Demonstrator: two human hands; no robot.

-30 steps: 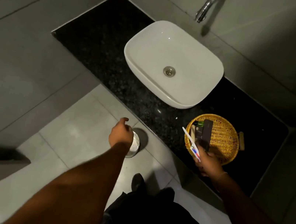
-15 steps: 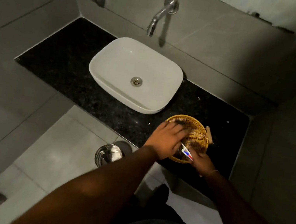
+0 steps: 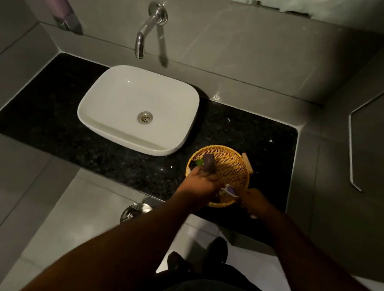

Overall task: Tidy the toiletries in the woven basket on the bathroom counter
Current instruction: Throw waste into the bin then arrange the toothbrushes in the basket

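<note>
A round woven basket (image 3: pixel 233 163) sits on the black counter (image 3: pixel 63 125) to the right of the sink. My left hand (image 3: pixel 198 184) reaches over its near left rim, fingers closed on a dark flat sachet (image 3: pixel 209 163). A small green item (image 3: pixel 199 163) lies beside the sachet. My right hand (image 3: pixel 254 200) is at the basket's near right rim, gripping a white toothbrush (image 3: pixel 229 191) with red and blue markings. A small tan object (image 3: pixel 248 163) rests against the basket's far right outside edge.
A white basin (image 3: pixel 118 98) sits at the counter's middle, under a wall tap (image 3: pixel 142 41). A soap dispenser (image 3: pixel 55 3) hangs on the left wall and a metal towel ring (image 3: pixel 352 145) on the right wall. A steel bin (image 3: pixel 134 211) stands on the floor below.
My left hand came from beside the floor bin up to the basket and took hold of the dark sachet. The view tilted up toward the wall. My right hand stays at the rim with the toothbrush.
</note>
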